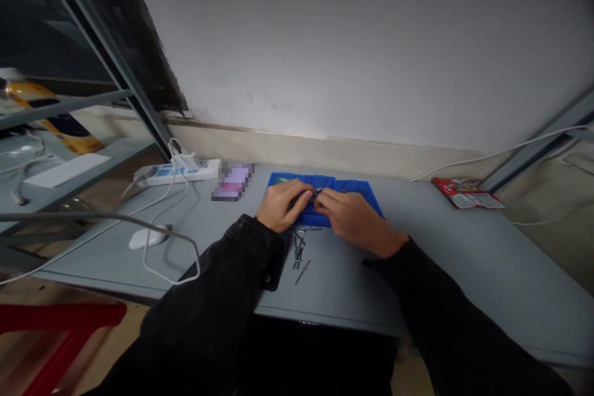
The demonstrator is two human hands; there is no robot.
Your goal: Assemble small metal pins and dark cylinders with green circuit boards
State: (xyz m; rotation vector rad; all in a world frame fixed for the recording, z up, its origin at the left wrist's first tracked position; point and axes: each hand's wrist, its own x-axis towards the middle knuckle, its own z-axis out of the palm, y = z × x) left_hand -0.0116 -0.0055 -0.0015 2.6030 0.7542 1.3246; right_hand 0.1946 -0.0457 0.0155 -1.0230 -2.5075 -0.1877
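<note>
Over a blue plastic parts tray (318, 219) my two hands meet, fingertips nearly touching. My left hand (282, 203) is closed, thumb pressed toward its curled fingers. My right hand (352, 216) is closed in a pinch beside it. Shiny thin metal pieces, which look like blind rivets (318, 191), show between the fingertips; which hand bears which piece is hard to see. Several more metal rivets (298, 253) lie loose on the grey table, just in front of the tray. The hands cover much of the tray's inside.
On the left of the table (445, 272) are a white power strip (208, 170), a purple pixelated item (234, 182), a white mouse (147, 237) and loose cables. A dark flat object (277, 269) lies by my left sleeve. A red packet (466, 193) rests at the right back.
</note>
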